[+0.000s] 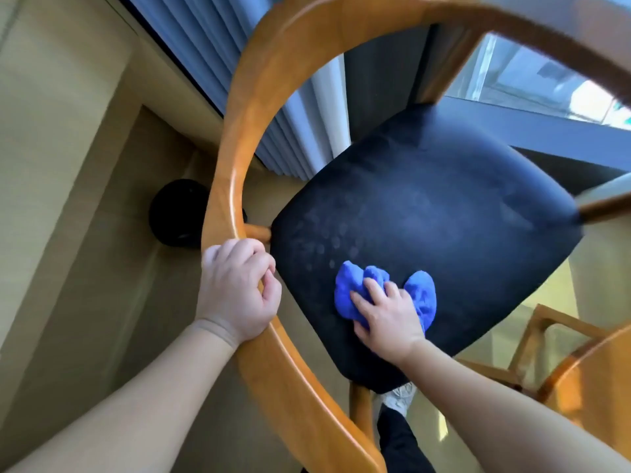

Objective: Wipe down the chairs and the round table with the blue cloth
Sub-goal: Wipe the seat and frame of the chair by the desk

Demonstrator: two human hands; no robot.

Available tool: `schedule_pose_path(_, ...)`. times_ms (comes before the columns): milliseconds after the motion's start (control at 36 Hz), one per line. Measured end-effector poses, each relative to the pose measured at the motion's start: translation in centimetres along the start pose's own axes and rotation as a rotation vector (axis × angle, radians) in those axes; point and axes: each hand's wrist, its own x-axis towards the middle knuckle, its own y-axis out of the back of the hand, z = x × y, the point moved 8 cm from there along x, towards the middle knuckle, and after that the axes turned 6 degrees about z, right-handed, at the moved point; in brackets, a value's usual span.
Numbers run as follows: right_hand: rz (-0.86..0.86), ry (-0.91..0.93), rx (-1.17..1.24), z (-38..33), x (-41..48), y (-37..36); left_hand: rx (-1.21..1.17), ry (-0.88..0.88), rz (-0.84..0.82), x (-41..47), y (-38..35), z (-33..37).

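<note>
A wooden chair with a curved honey-coloured armrest rail [239, 158] and a dark navy padded seat [426, 213] fills the view from above. The rail sweeps in a wide arc from the lower middle, up the left side and across the top, ringing the seat and crossing in front of the left forearm. Beyond the chair hang pleated blue-grey curtains [205, 39] beside a window with a bright pane [532, 80]. A round black object [177, 213] sits on the pale floor [85, 268] just behind the rail on the left; what it is cannot be told. At lower right a second wooden frame [546, 339] shows, partly through what looks like glass. A white shoe [399, 397] peeks out below the seat's near corner.

The left hand [235, 288] is curled tight around the rail, knuckles up, thumb tucked toward the seat edge. The right hand [386, 319] presses palm-down, fingers spread narrowly, gripping the crumpled bright blue cloth [351, 285] against the seat near its front-left part. Cloth bulges out beyond the fingertips and on the thumb side.
</note>
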Motion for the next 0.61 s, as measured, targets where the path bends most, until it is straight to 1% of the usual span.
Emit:
schedule_pose_path(56,-0.085,0.141,0.009,-2.0,-1.4,-0.9,0.008,0.041,0.029,0.0,0.3,-0.2)
schedule_pose_path(83,-0.111,0.175,0.031,-2.1,-1.4,-0.9,0.006,0.048,0.036,0.0,0.4,-0.3)
schedule_pose_path(111,-0.112,0.188,0.064,-1.7,-0.9,-0.6,0.001,0.043,0.036,0.0,0.5,-0.3)
schedule_pose_path(167,-0.061,0.184,0.139,-0.4,1.4,0.9,-0.006,0.018,0.017,0.1,0.4,-0.2)
schedule_pose_path(222,0.019,0.137,0.166,1.4,5.0,3.1,-0.015,0.012,0.006,0.1,0.4,-0.2)
schedule_pose_path(306,0.096,-0.026,0.083,4.3,11.5,5.8,-0.032,0.028,0.013,0.2,0.5,-0.3)
schedule_pose_path(361,0.056,-0.146,0.020,5.9,15.1,6.2,-0.040,0.035,0.018,0.2,0.4,-0.5)
schedule_pose_path(417,-0.015,-0.222,0.005,6.8,17.2,5.2,-0.050,0.043,0.023,0.1,0.3,-0.6)
schedule_pose_path(472,-0.088,-0.250,-0.032,6.5,17.7,3.7,-0.066,0.052,0.039,0.0,0.2,-0.9)
schedule_pose_path(528,-0.106,-0.264,-0.091,5.2,17.0,2.3,-0.075,0.053,0.057,-0.2,0.1,-1.0)
schedule_pose_path(556,-0.105,-0.251,-0.108,4.1,16.3,1.7,-0.076,0.052,0.062,-0.3,0.1,-1.1)
schedule_pose_path(611,-0.119,-0.166,-0.109,1.3,14.3,0.6,-0.080,0.053,0.069,-0.3,0.0,-1.1)
